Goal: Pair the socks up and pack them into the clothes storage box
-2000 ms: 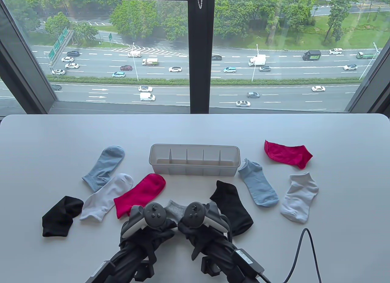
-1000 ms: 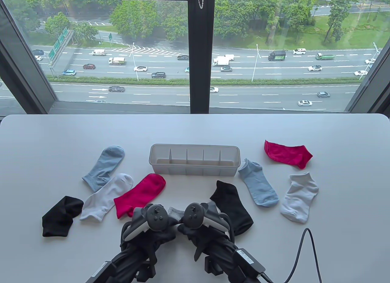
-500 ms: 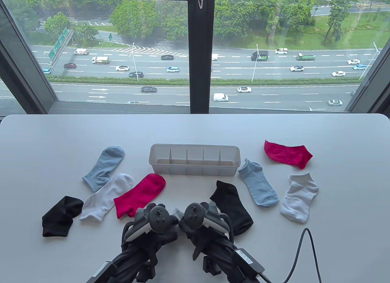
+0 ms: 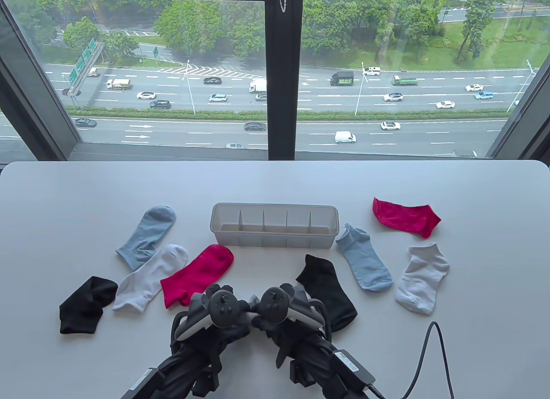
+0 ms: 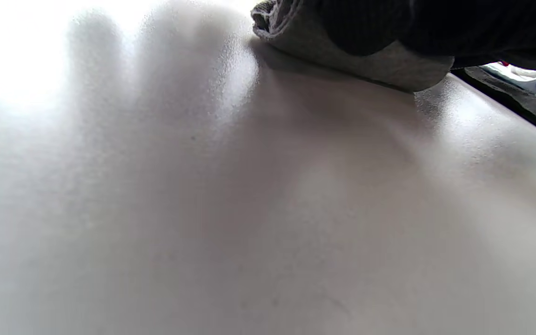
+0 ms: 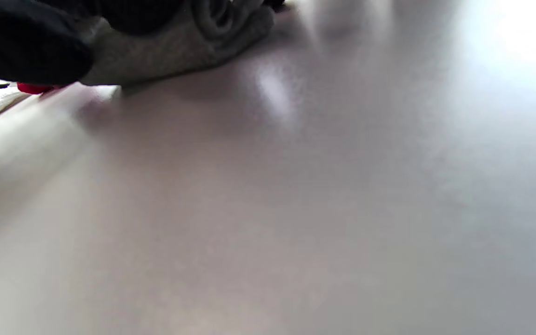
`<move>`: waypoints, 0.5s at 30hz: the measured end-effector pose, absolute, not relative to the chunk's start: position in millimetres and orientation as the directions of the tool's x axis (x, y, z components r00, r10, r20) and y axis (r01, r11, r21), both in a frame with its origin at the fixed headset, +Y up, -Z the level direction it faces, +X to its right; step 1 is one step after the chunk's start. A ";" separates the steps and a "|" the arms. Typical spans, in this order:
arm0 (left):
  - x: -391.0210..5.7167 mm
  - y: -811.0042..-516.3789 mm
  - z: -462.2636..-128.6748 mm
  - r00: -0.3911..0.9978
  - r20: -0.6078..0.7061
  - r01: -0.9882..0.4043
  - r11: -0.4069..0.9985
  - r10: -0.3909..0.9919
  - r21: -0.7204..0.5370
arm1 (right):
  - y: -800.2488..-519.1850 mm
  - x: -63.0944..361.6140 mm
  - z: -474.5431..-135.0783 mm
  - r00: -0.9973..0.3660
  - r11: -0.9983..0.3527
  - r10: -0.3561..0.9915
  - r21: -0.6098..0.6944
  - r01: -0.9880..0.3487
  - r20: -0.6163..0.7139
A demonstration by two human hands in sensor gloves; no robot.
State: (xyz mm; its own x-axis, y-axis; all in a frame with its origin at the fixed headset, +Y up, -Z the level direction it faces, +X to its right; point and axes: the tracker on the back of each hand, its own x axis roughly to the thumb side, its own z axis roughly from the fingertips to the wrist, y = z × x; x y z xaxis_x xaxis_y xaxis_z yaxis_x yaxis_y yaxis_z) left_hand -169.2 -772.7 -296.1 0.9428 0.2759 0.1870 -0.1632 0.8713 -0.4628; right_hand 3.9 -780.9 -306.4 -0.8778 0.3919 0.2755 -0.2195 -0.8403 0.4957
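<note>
Both hands, left hand (image 4: 215, 309) and right hand (image 4: 279, 306), grip curled round the rolled grey sock bundle (image 5: 365, 65) on the desk, storage box (image 4: 273, 243) straight ahead, beyond the bundle.

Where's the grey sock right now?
In the table view, the grey sock sits rolled between both hands, near the front edge, between the red and black socks.
</note>
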 end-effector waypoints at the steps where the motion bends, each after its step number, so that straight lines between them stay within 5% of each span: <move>1: -169.1 -773.1 -297.0 0.940 0.189 -0.167 0.866 0.284 -0.471 | -781.1 4.0 -306.5 -0.874 -0.833 0.406 0.500 -0.235 0.266; 15: -168.4 -771.7 -295.5 0.933 0.200 -0.168 0.854 0.299 -0.493 | -786.1 6.9 -309.0 -0.874 -0.806 0.414 0.549 -0.222 0.255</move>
State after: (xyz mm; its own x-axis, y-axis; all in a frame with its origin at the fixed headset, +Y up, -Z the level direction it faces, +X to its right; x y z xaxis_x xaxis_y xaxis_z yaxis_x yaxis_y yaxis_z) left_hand -168.4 -771.7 -295.5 0.9329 0.2995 0.2000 -0.1683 0.8536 -0.4930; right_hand 6.9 -786.1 -309.0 -0.8737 0.4144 0.2549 -0.2219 -0.8057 0.5492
